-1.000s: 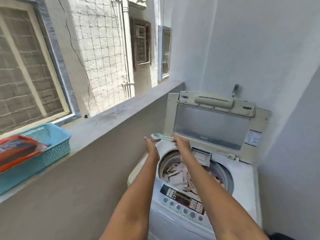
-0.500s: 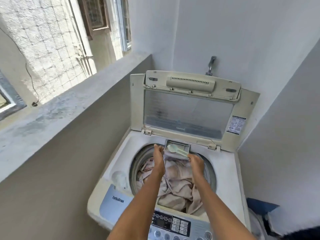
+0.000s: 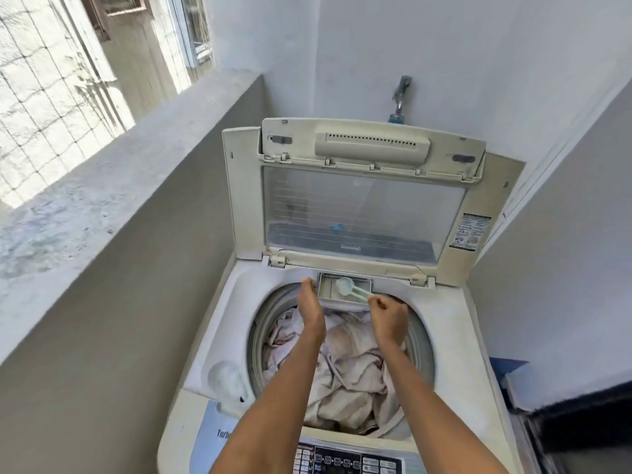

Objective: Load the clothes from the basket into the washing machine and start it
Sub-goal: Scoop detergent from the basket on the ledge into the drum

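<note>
Top-load washing machine (image 3: 444, 336) in a corner, lid (image 3: 362, 213) standing upright against the back wall. Drum holds a pile of pale pink and beige clothes (image 3: 345, 364), heaped close to the drum opening's rim. No basket in view.

Detergent drawer (image 3: 345, 287) pulled open at the back edge of the drum opening, just under the lid hinge. Pale green plastic scoop (image 3: 343, 286) with its bowl over the drawer tray, handle running right and toward the camera.

Right hand (image 3: 388, 319) over the back right of the drum, fingers curled, thumb and forefinger pinching the end of the scoop handle. Left hand (image 3: 310, 304) reaching over the back left of the drum, fingers fairly straight and together, tips at the drawer's left corner; contact with the drawer hard to confirm. Both forearms cross above the clothes.

Control panel (image 3: 345, 461) at the front edge, partly cut off by the frame. Clear round cap (image 3: 225, 376) on the machine top, front left. Metal tap (image 3: 400, 95) on the wall above the lid. Concrete ledge (image 3: 102, 200) along the left.
</note>
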Available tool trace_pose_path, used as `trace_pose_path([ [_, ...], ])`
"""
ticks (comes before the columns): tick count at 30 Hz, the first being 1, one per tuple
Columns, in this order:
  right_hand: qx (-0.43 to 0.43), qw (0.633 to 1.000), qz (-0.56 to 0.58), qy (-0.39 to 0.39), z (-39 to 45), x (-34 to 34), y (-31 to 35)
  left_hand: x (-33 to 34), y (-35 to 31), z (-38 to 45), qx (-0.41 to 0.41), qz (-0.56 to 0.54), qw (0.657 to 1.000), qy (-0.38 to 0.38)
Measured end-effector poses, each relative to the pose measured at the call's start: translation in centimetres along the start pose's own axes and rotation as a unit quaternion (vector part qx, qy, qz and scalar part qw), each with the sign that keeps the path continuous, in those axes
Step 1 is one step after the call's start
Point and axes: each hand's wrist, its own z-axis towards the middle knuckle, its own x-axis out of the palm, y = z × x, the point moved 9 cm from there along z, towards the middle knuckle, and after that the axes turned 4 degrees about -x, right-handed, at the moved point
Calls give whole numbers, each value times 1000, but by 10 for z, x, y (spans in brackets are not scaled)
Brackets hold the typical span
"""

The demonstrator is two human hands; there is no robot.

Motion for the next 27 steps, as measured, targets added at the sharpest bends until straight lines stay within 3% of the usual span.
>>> trace_pose_path([
  [8,-163,968,-182,-61,-10,-5,32,-2,0,7,25,18,1000,9],
  [15,-229,946,-212,-88,-14,-5,41,3,0,0,25,53,998,37],
  [18,-183,963,-178,-88,-11,-6,35,2,0,0,20,47,998,39],
  [22,-12,996,-47,-77,-16,-8,8,1,0,-3,11,38,999,35],
  [27,146,976,157,-48,-32,0,-21,-1,-9,-16,6,-1,1000,26],
])
